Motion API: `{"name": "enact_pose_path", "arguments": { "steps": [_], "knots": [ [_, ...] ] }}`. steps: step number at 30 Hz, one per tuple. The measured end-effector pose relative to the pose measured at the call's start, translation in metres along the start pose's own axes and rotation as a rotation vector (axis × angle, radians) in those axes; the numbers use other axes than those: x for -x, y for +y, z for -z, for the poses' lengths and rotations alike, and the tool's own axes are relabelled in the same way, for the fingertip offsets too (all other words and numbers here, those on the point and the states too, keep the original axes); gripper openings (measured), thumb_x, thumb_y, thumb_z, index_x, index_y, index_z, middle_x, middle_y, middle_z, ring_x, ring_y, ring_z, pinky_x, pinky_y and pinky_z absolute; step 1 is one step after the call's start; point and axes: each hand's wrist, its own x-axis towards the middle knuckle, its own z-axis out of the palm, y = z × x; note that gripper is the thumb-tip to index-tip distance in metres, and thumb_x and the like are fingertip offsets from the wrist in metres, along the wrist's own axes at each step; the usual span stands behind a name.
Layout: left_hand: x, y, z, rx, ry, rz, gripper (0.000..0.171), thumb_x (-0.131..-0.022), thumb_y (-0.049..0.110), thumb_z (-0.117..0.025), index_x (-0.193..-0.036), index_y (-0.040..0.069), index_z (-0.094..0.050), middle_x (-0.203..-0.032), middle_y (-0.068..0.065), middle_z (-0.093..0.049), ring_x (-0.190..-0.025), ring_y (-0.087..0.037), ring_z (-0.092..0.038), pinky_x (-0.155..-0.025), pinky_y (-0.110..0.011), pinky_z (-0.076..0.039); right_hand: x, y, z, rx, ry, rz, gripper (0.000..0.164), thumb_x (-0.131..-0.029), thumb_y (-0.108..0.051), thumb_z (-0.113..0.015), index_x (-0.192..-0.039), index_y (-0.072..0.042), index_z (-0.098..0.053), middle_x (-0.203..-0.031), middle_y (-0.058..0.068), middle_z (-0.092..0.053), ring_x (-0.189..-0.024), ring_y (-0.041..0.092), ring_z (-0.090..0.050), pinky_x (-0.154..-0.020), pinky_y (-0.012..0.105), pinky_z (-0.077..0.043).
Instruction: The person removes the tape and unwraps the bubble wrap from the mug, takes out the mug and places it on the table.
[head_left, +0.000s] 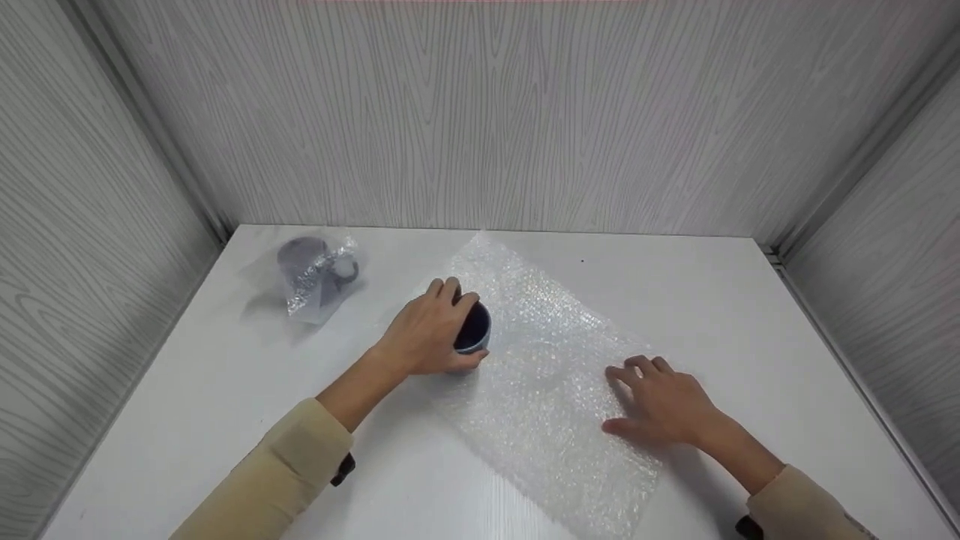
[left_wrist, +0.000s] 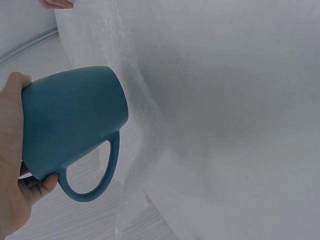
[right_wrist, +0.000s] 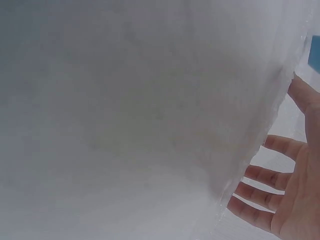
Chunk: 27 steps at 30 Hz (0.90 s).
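My left hand (head_left: 427,330) grips a blue mug (head_left: 475,328) by its rim, thumb on the near side and fingers over the far side. In the left wrist view the mug (left_wrist: 75,110) shows its looped handle, and its base is close over the bubble wrap. The sheet of bubble wrap (head_left: 547,405) lies flat and slanted across the white table, under the mug. On the sheet's right edge rests my right hand (head_left: 664,405), fingers spread and holding nothing. From the right wrist, its fingertips (right_wrist: 250,172) are right at the wrap's edge.
Another mug (head_left: 304,259), wrapped in bubble wrap, lies at the back left of the table (head_left: 720,300). Wood-grain panels rise behind the table (head_left: 480,112) and on both sides.
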Motion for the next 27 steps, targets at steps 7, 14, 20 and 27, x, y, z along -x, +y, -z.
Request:
{"name": "enact_pose_path", "arguments": {
  "steps": [7,14,20,27],
  "knots": [
    [0.024,-0.014,0.001,-0.009,0.033,0.032,0.079,-0.087,0.063,-0.073,-0.135,0.002,-0.062,-0.12,-0.022,-0.061,-0.1,-0.031,-0.06,-0.074,-0.04,-0.065,0.005,0.005,0.0,0.001,0.023,-0.007,0.083,-0.086,-0.076,-0.069,-0.145,-0.019,-0.061,-0.139,0.016,-0.063,-0.118,0.04,-0.065,-0.058,0.04,-0.056],
    [0.049,-0.026,0.008,0.029,0.029,0.107,0.078,-0.084,0.061,-0.076,-0.136,0.004,-0.063,-0.123,-0.023,-0.061,-0.104,-0.033,-0.062,-0.074,-0.044,-0.065,0.01,0.009,0.001,0.014,0.042,-0.004,0.08,-0.086,-0.074,-0.069,-0.143,-0.018,-0.062,-0.137,0.016,-0.064,-0.116,0.039,-0.065,-0.055,0.036,-0.053],
    [0.069,-0.039,0.017,0.055,0.041,0.155,0.079,-0.082,0.06,-0.078,-0.136,0.004,-0.062,-0.125,-0.025,-0.06,-0.107,-0.037,-0.061,-0.081,-0.046,-0.064,0.012,0.014,0.001,-0.005,0.039,-0.035,0.081,-0.086,-0.074,-0.07,-0.143,-0.017,-0.061,-0.138,0.016,-0.064,-0.119,0.04,-0.065,-0.059,0.042,-0.057],
    [0.094,-0.055,0.018,0.065,0.038,0.203,0.076,-0.083,0.057,-0.08,-0.135,0.004,-0.062,-0.126,-0.026,-0.059,-0.108,-0.038,-0.062,-0.076,-0.05,-0.065,0.017,0.022,0.001,-0.02,0.025,-0.08,0.084,-0.085,-0.075,-0.07,-0.144,-0.016,-0.062,-0.139,0.017,-0.064,-0.12,0.043,-0.064,-0.057,0.045,-0.057]
  ]
}}
